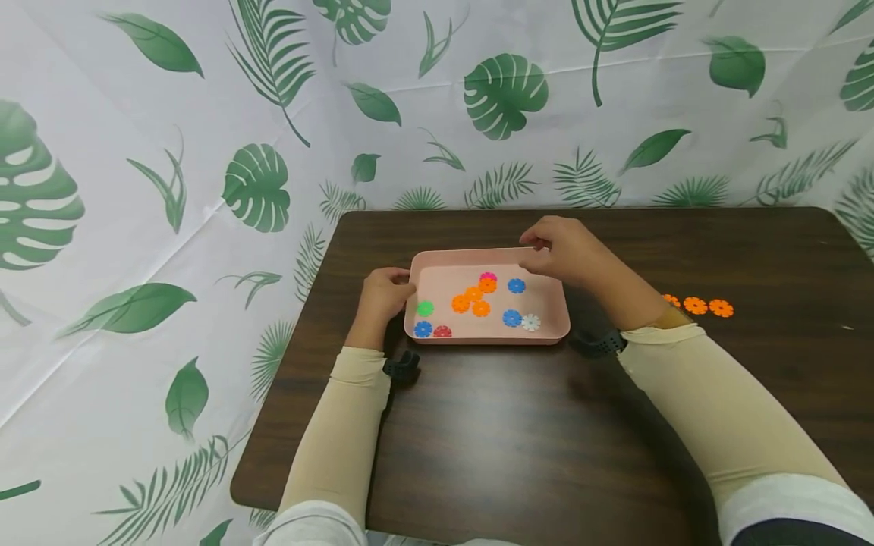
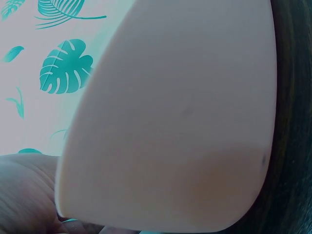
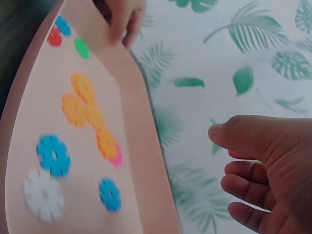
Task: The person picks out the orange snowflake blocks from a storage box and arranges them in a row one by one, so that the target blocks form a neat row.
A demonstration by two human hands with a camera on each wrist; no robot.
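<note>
A pink tray (image 1: 498, 334) is in the middle of the head view. Its plain underside (image 2: 170, 107) fills the left wrist view, so it appears raised off the table. My left hand (image 1: 385, 296) grips the tray's left end, thumb at the rim. Over the back right corner hovers my right hand (image 1: 563, 249); in the right wrist view its fingers are loosely bent and hold nothing. Inside the tray lie notched plastic discs: several orange discs (image 3: 74, 109), blue discs (image 3: 53, 155), a white disc (image 3: 44, 195), a green disc (image 3: 82, 48), a red disc (image 3: 54, 37) and a partly covered pink disc (image 1: 488, 276).
Three orange discs (image 1: 695, 305) lie in a row on the dark wooden table (image 1: 478, 447), right of the right forearm, which partly hides one. A white leaf-print cloth (image 1: 423, 136) hangs behind the table and along its left side.
</note>
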